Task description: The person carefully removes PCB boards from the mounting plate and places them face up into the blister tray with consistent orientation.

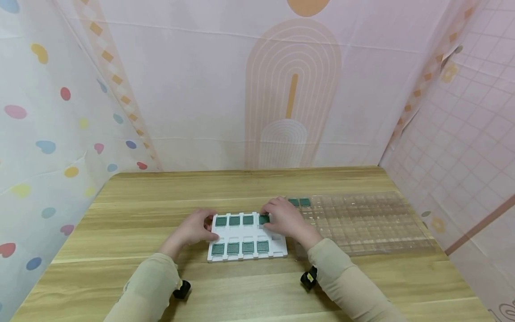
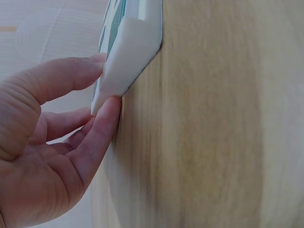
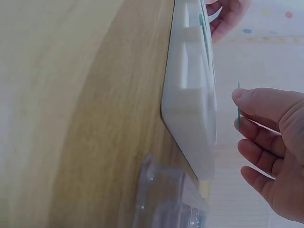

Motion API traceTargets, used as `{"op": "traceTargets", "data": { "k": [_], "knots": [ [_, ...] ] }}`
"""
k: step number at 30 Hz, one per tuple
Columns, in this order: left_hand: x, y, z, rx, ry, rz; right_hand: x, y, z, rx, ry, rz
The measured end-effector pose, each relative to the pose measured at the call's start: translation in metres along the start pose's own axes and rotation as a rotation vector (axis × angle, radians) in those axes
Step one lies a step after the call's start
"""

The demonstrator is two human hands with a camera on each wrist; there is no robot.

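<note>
A white tray [image 1: 241, 233] lies on the table with small green circuit boards [image 1: 233, 248] in two rows of slots. At its left end, my left hand [image 1: 194, 227] grips the edge, thumb on top and fingertips against the side, as the left wrist view shows. My right hand [image 1: 284, 218] is over the tray's right part and hides some slots there. Between its thumb and index finger it pinches one thin green circuit board [image 3: 239, 107], seen edge-on and held apart from the tray in the right wrist view.
A clear plastic tray [image 1: 362, 223] with many compartments lies to the right, close to the white tray. Two green boards [image 1: 305, 202] sit in its far left corner. The wooden table [image 1: 169, 192] meets a patterned cloth backdrop behind and at both sides.
</note>
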State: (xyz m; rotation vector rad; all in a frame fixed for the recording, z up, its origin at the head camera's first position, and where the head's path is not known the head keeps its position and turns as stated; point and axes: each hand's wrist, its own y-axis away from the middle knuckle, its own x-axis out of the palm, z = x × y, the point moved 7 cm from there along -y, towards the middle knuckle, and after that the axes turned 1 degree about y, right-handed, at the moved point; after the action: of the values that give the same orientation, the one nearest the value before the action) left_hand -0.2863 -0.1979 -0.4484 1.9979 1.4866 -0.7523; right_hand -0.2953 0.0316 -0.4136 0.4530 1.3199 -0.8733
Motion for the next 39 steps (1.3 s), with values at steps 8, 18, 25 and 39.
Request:
{"op": "traceTargets", "data": {
  "k": [8, 18, 25, 39],
  "knots": [
    [-0.001, 0.001, 0.000, -0.014, 0.000, -0.002, -0.006, 0.008, 0.002, -0.032, -0.025, -0.046],
    [-0.001, 0.001, 0.002, -0.021, 0.005, -0.003, -0.019, 0.017, 0.006, -0.045, -0.047, -0.093],
    [0.000, 0.000, 0.002, -0.019, 0.007, -0.003, -0.029, 0.023, 0.000, -0.027, -0.036, -0.104],
    [0.000, 0.000, 0.001, -0.011, 0.001, -0.003, -0.045, 0.040, -0.019, -0.032, -0.074, -0.155]
  ]
}}
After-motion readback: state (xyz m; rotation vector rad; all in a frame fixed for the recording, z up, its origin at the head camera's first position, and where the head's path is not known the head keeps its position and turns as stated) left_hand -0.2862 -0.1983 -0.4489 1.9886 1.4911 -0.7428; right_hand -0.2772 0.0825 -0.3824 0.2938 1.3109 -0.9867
